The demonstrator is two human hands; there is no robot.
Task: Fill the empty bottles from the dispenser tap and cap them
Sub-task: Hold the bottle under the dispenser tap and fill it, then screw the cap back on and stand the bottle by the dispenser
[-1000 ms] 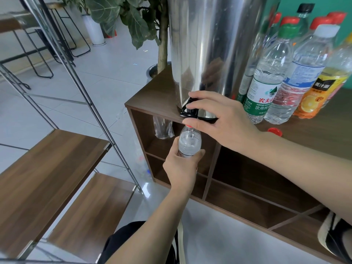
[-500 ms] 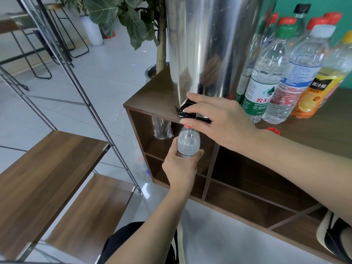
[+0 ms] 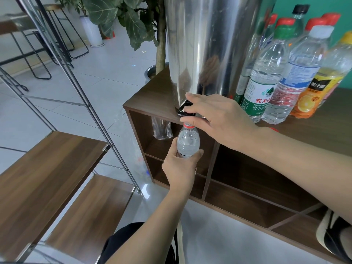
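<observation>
Bottle (image 3: pixel 188 142) upright under black tap (image 3: pixel 184 109), mouth just below it, partly full. Left hand (image 3: pixel 181 169) grips its lower body, fingers curled round. Right hand (image 3: pixel 219 119) at 1 o'clock, fingers pinching the tap lever. Steel dispenser (image 3: pixel 207 44) at 12 on bench (image 3: pixel 152 100); capped bottles (image 3: pixel 266 79) at 2 o'clock.
</observation>
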